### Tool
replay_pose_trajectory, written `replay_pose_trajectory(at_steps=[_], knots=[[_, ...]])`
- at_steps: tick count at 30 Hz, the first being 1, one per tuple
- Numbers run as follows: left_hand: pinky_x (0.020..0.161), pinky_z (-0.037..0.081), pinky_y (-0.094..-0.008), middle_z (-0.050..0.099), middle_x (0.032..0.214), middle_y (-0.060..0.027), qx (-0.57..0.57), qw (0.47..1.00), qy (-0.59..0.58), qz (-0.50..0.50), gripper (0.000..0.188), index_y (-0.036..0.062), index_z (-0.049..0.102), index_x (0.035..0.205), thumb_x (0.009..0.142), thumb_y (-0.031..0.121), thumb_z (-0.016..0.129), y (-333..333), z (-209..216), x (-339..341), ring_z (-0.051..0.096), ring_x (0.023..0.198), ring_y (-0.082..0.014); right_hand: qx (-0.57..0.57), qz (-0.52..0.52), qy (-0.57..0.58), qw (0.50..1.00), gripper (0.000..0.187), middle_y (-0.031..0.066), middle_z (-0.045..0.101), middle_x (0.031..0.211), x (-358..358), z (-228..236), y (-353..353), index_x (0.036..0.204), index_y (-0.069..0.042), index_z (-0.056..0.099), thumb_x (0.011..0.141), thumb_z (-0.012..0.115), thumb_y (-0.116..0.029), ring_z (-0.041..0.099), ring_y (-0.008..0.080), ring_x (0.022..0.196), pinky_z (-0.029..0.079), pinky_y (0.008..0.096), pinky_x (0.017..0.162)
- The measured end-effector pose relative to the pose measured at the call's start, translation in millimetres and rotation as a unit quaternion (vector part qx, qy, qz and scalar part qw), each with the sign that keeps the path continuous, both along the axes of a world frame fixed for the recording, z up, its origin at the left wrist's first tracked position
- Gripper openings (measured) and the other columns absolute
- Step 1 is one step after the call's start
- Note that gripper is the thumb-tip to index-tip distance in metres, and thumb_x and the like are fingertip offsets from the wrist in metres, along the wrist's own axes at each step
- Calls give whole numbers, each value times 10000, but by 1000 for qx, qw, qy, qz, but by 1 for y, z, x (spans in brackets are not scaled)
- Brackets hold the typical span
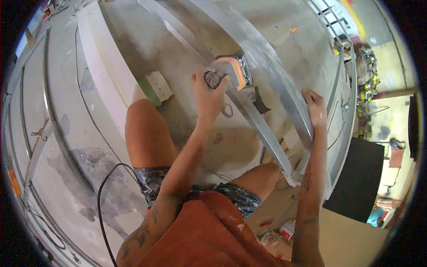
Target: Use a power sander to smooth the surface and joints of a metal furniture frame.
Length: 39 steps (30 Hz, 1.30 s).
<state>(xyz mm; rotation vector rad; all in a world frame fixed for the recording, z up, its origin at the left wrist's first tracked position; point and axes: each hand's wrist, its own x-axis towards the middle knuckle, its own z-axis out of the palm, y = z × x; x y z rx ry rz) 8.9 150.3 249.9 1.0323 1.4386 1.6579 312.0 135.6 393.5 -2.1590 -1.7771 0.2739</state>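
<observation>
Pinching a dark rounded lump (214, 79) between thumb and fingers, the left hand (209, 95) has an orange-edged piece (240, 73) just past its thumb; the right hand (315, 107) lays bent fingers against a long gray beam (267, 58), grip unclear.

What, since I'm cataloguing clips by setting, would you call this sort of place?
Probably a workshop, perhaps for fabricating or finishing parts: long grey bars lie across the work area, a black cable trails beside the person, and the floor is stained with grey patches.
</observation>
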Motion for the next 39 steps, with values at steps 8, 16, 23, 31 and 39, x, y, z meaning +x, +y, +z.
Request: replay_pose_trajectory(at_steps=[8, 16, 23, 31, 39], knots=[[877, 445, -400, 496, 1070, -144, 6, 1000, -20, 10, 448, 17, 556, 1059, 775, 253, 809, 1, 5, -2, 532, 977, -288, 5, 2, 24, 1000, 384, 180, 705, 914, -5, 0, -4, 1026, 4, 700, 943, 593, -356, 663, 255, 834, 483, 351, 812], [865, 453, -413, 497, 1060, -155, 20, 1000, 0, 13, 467, 13, 553, 1086, 770, 249, 803, 2, 2, 5, 529, 984, -299, 13, 6, 43, 999, 397, 194, 697, 904, 2, -6, -5, 1011, 1, 713, 945, 592, -371, 660, 268, 809, 481, 364, 803], [853, 460, -431, 507, 1079, -174, -67, 997, -33, -14, 498, 30, 558, 1129, 747, 227, 810, -3, -2, 4, 541, 993, -324, -7, -3, 20, 1000, 378, 187, 699, 886, 4, 6, 2, 1004, -2, 713, 954, 587, -355, 664, 257, 802, 487, 362, 793], [852, 460, -410, 500, 1053, -141, 27, 999, 22, 17, 456, 25, 555, 1081, 784, 254, 816, -9, 11, 9, 542, 929, -280, 0, 8, 23, 1000, 363, 180, 701, 894, -8, 2, -4, 1012, 8, 701, 952, 581, -329, 661, 242, 797, 484, 350, 785], [871, 464, -433, 493, 1094, -163, -45, 995, -85, -18, 497, 29, 553, 1113, 752, 256, 809, 7, -52, 1, 543, 993, -321, 36, 19, 39, 998, 369, 189, 700, 883, -4, -2, -2, 1018, 17, 705, 945, 594, -327, 650, 250, 795, 483, 352, 789]])
